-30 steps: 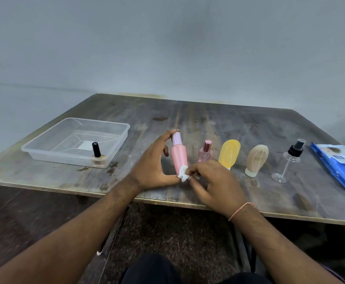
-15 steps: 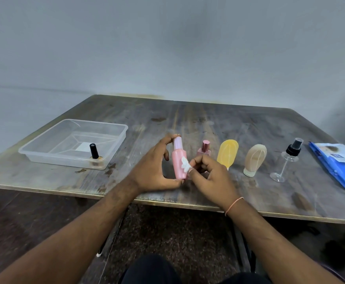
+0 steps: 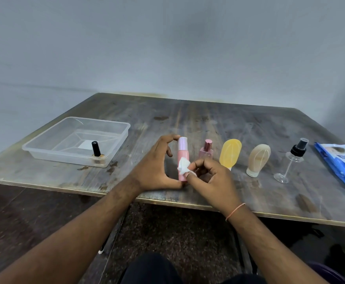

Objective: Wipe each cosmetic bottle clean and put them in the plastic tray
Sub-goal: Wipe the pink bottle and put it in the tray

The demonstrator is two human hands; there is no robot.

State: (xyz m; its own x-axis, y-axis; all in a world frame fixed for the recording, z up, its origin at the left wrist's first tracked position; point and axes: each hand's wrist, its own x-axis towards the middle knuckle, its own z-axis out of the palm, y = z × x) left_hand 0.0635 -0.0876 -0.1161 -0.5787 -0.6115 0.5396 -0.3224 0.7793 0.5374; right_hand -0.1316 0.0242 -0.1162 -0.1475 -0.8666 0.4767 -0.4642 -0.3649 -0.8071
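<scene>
A person's left hand (image 3: 155, 165) holds a pink bottle (image 3: 182, 160) upright near the front edge of a worn wooden table (image 3: 188, 124), the forefinger hooked over its lilac cap and the thumb braced at its base, the other fingers curled loosely behind. The right hand (image 3: 212, 179) pinches a small white wipe (image 3: 183, 165) between thumb and fingertips and presses it against the bottle's middle; its remaining fingers are bent inward. To the right stand, in a row, a small pink perfume bottle (image 3: 206, 149), a yellow tube (image 3: 230, 152), a beige tube (image 3: 258, 158) and a clear spray bottle (image 3: 292, 158) with a black nozzle. A blue packet of wipes (image 3: 343, 167) lies at the far right. At left, well apart from the hands, a clear plastic tray (image 3: 114, 130) holds one small black-capped bottle (image 3: 95, 149) in its near right corner.
</scene>
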